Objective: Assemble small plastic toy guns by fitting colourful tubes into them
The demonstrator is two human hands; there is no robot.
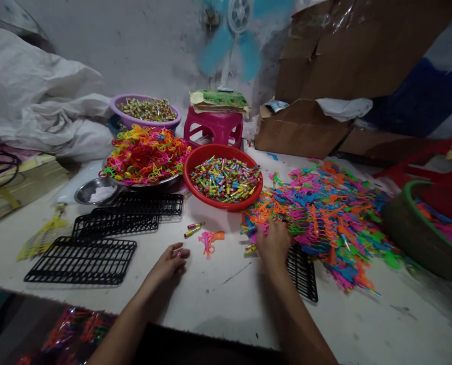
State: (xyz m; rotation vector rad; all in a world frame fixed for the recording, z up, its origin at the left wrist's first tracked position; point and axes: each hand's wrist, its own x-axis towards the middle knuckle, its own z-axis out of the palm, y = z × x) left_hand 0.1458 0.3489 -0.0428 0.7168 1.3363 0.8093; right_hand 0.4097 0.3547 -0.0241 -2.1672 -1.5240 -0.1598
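Observation:
My left hand (174, 259) hovers low over the white table with its fingers curled, and a small pink-wrapped tube shows between them. Just beyond it lie two small wrapped tubes (192, 231) and a pair of plastic toy guns (211, 242), one pink and one orange. My right hand (274, 244) reaches down at the left edge of a heap of colourful toy guns (336, 213). Its fingers are bent around a pink plastic piece (262, 230), partly hidden. Under the heap, beside my right wrist, a black rack (302, 274) sticks out.
A red basin (187, 175) holds many wrapped tubes. Behind it are a metal bowl of bright plastic pieces (145, 157), a purple basin (115, 104) and a pink stool (214, 126). Black grid racks (83, 261) lie left; a green-rimmed tub (404, 233) stands right.

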